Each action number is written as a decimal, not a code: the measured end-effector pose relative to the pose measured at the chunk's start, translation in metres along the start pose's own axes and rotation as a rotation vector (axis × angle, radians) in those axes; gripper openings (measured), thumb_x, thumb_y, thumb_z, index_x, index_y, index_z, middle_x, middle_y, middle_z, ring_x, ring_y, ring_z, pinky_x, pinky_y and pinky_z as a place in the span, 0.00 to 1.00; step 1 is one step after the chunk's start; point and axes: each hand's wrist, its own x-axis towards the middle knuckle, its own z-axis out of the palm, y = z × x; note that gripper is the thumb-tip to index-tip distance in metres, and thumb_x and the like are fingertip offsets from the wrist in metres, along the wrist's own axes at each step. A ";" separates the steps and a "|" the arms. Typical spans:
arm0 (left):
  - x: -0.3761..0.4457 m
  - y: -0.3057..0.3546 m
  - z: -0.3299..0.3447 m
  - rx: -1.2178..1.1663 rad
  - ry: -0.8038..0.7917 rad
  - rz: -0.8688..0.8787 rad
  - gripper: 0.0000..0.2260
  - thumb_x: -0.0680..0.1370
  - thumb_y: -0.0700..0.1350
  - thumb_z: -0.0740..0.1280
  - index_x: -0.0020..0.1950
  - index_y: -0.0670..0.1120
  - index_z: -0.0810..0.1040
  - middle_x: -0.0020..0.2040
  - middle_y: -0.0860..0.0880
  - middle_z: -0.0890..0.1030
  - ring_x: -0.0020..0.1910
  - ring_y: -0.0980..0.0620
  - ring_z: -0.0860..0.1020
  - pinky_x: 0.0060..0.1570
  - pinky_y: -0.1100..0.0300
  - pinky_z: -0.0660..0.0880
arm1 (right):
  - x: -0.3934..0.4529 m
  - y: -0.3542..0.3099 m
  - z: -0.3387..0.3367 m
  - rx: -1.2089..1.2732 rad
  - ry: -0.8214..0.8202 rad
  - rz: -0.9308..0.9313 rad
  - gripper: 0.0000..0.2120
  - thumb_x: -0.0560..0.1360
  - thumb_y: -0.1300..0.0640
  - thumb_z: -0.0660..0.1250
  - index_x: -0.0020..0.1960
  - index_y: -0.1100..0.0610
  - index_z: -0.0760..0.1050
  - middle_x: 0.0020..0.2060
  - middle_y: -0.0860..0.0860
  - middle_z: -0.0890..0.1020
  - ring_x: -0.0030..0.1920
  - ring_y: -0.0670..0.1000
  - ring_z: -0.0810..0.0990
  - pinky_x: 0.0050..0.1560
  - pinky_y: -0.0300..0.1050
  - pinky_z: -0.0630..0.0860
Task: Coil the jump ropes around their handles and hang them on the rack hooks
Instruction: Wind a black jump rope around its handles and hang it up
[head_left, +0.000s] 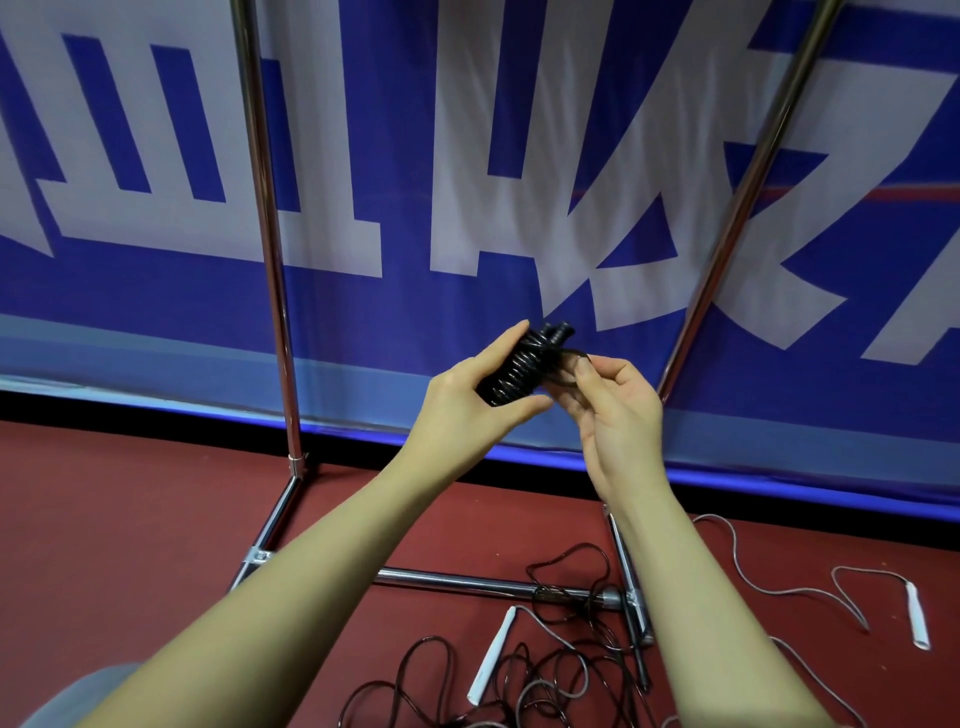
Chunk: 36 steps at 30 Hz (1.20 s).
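Coiled rope: the black jump rope (511, 371) was wound in tight turns round its paired handles and was held in mid-air in front of the blue banner (363, 291), between the rack's two uprights.
Loose end: a short black loop (566, 364) stood out from the right side of the bundle, not yet tucked in, as far as could be judged.
Left hand: the left hand (467, 395) gripped the bundle from the left and near side, fingers behind it, thumb across the lower turns.
Right hand: the right hand (615, 400) sat just right of the bundle, thumb and forefinger pinching the loop, the other fingers loosely curled.
Risk, unwinding: if the pinch slipped before the end was secured, the springy turns would likely loosen and drop off the handles.
Risk, grip: a slack left thumb could let the lower turns slide down.
Risk, hanging: no hooks showed in view, so whether the loop would suit one could not be told.
Rack: the chrome rack (283, 312) stood just behind the hands.
Floor: another black rope (566, 670) and a white-handled rope (779, 590) lay uncoiled on the red floor (130, 519), near the rack's foot, well below the hands.
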 end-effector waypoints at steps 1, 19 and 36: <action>0.000 0.000 -0.001 0.024 -0.007 0.005 0.31 0.72 0.50 0.75 0.71 0.65 0.67 0.52 0.51 0.81 0.44 0.61 0.77 0.52 0.61 0.74 | 0.000 -0.001 -0.001 -0.044 0.000 -0.026 0.04 0.79 0.67 0.61 0.47 0.62 0.72 0.39 0.54 0.85 0.44 0.51 0.85 0.49 0.44 0.81; -0.010 -0.007 0.005 0.313 0.009 0.212 0.25 0.79 0.58 0.54 0.76 0.53 0.63 0.44 0.46 0.76 0.39 0.48 0.75 0.42 0.46 0.75 | -0.004 0.006 0.001 -0.271 0.034 -0.121 0.05 0.78 0.67 0.63 0.46 0.59 0.74 0.41 0.54 0.82 0.43 0.50 0.84 0.51 0.44 0.80; -0.004 0.002 0.000 0.337 0.027 0.278 0.13 0.77 0.60 0.58 0.61 0.60 0.66 0.60 0.60 0.75 0.52 0.58 0.77 0.46 0.47 0.78 | 0.000 -0.001 -0.005 -0.349 -0.009 -0.207 0.09 0.77 0.70 0.63 0.43 0.58 0.72 0.40 0.57 0.81 0.42 0.51 0.84 0.46 0.39 0.79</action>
